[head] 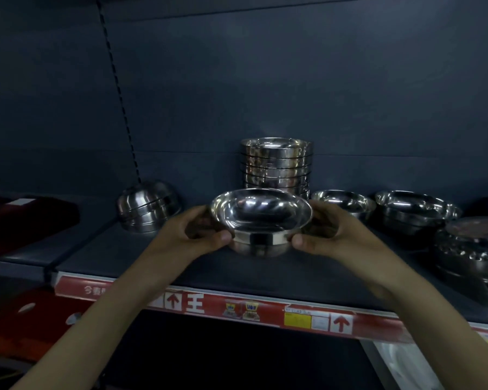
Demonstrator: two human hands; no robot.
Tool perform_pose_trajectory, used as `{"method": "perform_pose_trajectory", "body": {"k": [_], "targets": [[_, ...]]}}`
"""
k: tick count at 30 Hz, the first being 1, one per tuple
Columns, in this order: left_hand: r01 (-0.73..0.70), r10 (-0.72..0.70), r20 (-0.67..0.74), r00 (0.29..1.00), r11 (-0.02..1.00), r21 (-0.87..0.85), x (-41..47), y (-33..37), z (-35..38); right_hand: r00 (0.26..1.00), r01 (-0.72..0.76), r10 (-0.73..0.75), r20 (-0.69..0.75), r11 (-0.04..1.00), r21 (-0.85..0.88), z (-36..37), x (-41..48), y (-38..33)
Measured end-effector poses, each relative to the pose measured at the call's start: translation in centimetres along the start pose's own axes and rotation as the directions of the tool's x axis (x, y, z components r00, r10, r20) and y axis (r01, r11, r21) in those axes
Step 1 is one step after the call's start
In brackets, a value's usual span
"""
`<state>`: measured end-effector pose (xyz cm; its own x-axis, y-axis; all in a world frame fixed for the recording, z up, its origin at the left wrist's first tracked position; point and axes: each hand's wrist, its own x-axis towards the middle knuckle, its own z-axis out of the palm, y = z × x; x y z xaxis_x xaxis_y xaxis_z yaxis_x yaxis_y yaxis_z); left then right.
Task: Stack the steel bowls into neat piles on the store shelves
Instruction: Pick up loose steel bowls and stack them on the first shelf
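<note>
Now both hands: left hand (193,235), right hand (331,235) clasp steel bowl (261,218).

Both bare forearms reach forward and upward from the lower corners, converging toward the middle. The left hand (197,235) curls inward with its thumb tip pressed against the left side of a steel bowl (261,220), fingers wrapped behind the wall. The right hand (326,233) mirrors it, thumb on the bowl's right side, fingers tucked behind the rim. Wrists are roughly level, palms facing each other, gripping the bowl between them
</note>
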<state>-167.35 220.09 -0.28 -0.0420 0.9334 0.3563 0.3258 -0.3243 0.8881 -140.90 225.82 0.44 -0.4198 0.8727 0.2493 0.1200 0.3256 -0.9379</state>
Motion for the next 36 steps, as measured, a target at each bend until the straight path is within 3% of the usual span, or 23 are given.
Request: {"method": "perform_pose_trajectory", "body": {"k": [10, 15, 36], "targets": [[-0.139, 0.135, -0.054, 0.989, 0.988, -0.062, 5.6, 6.2, -1.0, 0.969, 0.193, -0.172, -0.179, 0.976, 0.105, -2.0, 3.2, -6.6], [-0.169, 0.154, -0.144, 0.978, 0.980, -0.103, 8.5, 8.2, -0.3, 0.942, 0.226, -0.192, -0.276, 0.969, 0.099, -2.7, 6.4, -8.2], [-0.101, 0.095, -0.123, 0.988, 0.994, -0.046, 16.5, 4.6, 2.2, 0.951, 0.173, -0.167, -0.260, 0.985, -0.001, -3.8, 14.0, -5.4]]}}
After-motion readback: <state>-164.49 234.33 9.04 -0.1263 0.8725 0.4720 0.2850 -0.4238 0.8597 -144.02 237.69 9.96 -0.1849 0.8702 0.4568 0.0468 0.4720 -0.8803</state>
